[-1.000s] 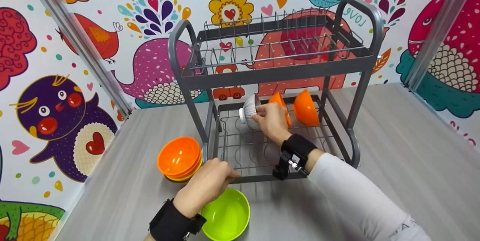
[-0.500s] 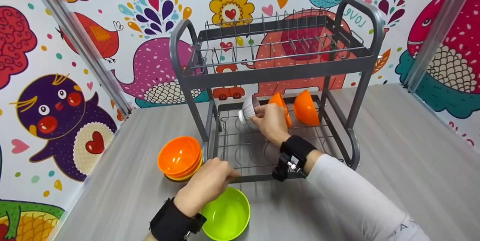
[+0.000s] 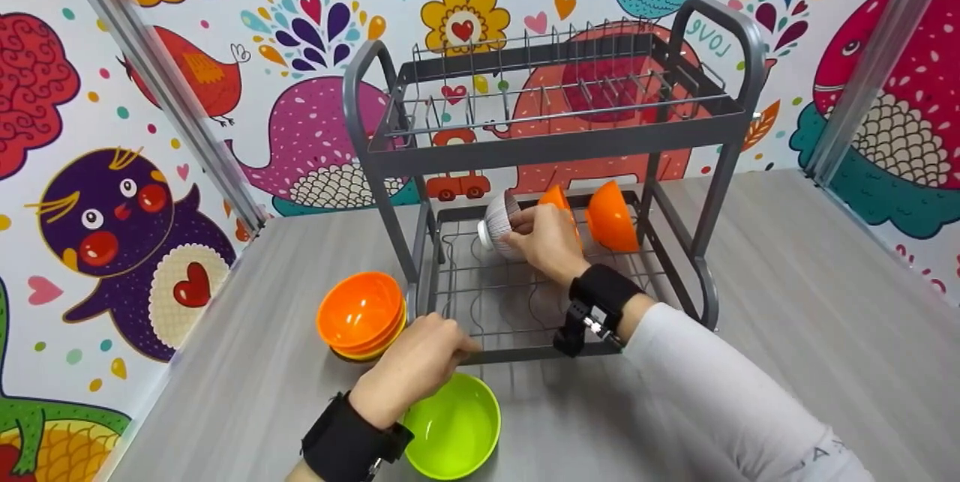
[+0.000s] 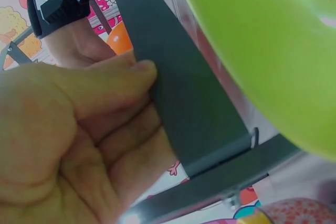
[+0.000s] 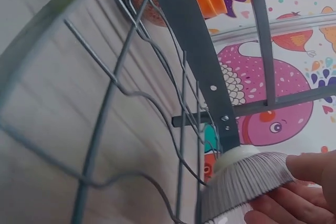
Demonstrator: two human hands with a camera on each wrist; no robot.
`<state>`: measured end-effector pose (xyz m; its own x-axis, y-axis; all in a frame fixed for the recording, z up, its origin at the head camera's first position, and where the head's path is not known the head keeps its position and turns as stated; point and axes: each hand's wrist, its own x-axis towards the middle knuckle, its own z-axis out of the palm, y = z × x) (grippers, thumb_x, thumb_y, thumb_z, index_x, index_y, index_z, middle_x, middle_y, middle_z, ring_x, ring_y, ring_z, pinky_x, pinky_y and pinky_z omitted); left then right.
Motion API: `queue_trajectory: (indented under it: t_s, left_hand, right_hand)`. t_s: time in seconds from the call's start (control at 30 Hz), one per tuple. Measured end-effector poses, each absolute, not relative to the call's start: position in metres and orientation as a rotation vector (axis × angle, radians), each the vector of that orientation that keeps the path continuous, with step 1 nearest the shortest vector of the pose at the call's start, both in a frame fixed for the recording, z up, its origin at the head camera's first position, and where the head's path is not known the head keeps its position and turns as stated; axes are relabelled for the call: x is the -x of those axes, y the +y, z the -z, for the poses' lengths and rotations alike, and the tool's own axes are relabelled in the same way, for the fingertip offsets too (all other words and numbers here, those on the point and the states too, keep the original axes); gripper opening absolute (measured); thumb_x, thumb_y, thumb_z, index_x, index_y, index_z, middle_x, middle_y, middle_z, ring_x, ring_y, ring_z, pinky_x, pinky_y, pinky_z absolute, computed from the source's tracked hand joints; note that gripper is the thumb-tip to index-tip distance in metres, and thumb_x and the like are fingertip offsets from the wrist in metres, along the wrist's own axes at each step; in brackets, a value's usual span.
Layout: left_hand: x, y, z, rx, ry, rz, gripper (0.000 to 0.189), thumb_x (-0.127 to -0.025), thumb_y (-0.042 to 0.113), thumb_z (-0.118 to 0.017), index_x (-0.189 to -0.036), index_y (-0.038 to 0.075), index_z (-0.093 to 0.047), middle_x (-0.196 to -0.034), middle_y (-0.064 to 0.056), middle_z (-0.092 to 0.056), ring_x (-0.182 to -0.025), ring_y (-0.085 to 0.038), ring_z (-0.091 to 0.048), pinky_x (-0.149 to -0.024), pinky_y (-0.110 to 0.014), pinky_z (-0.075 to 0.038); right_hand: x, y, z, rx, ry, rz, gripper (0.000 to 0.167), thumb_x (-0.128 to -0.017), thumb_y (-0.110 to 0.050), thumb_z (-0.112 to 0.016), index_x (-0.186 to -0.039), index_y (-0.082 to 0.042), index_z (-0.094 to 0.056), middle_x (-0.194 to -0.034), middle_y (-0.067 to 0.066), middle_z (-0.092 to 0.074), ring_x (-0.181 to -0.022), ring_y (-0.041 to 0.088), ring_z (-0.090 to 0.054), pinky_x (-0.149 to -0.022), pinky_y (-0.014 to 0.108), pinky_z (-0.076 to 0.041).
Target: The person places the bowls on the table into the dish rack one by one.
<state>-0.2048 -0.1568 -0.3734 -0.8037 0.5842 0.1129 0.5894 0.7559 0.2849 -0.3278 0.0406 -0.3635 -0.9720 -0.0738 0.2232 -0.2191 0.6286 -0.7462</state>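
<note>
My right hand [image 3: 551, 242] holds a white bowl with fine grey stripes [image 3: 495, 226] by its rim. The bowl stands on its side on the lower tier of a grey metal dish rack [image 3: 555, 151], its foot facing left. In the right wrist view, the thumb lies outside the striped bowl [image 5: 244, 184] and the fingers inside. At the rack's lower front rail is my left hand [image 3: 412, 366]; in the left wrist view its thumb and fingers pinch the edge of the dark rail [image 4: 178, 77]. An orange bowl [image 3: 555, 197] stands behind my right hand, partly hidden.
Another orange bowl [image 3: 611, 218] stands on its side farther right on the lower tier. A green bowl [image 3: 454, 433] sits on the table in front of the rack. Left of the rack is a stack of bowls [image 3: 360, 309], orange on top. A patterned wall [image 3: 187, 17] closes the back.
</note>
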Motion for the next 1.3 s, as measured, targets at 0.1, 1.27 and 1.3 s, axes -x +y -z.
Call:
queue_trajectory:
  t_s: [0.1,1.27,1.3]
  left_hand:
    - [0.205,-0.157,0.373,0.972,-2.941,0.492,0.028,-0.086,-0.006,-0.066,-0.102,0.012,-0.079,-0.094,-0.006,-0.078,-0.082,-0.018,-0.074,-0.067,-0.022,-0.058]
    - [0.198,-0.155,0.380,0.890,-2.914,0.451,0.023,-0.089,-0.001,-0.066,-0.104,0.011,-0.079,-0.094,-0.006,-0.078,-0.083,-0.020,-0.073,-0.074,-0.030,-0.060]
    - [0.198,-0.155,0.380,0.890,-2.922,0.457,0.023,-0.089,0.000,-0.065,-0.105,0.011,-0.078,-0.095,-0.006,-0.078,-0.084,-0.020,-0.073,-0.075,-0.031,-0.060]
  right_hand:
    - [0.324,0.047,0.358,-0.274,-2.666,-1.204,0.027,-0.085,-0.021,-0.078,-0.107,-0.006,-0.076,-0.099,0.010,-0.078,-0.091,0.021,-0.074,-0.078,0.035,-0.060]
    - [0.201,0.185,0.402,-0.888,-2.612,-0.608,0.021,-0.078,-0.011,-0.081,-0.098,-0.016,-0.079,-0.090,-0.004,-0.078,-0.079,0.012,-0.074,-0.069,0.031,-0.059]
    - [0.200,0.186,0.403,-0.902,-2.591,-0.592,0.024,-0.077,-0.007,-0.081,-0.099,-0.016,-0.079,-0.090,-0.003,-0.078,-0.080,0.013,-0.074,-0.069,0.032,-0.060]
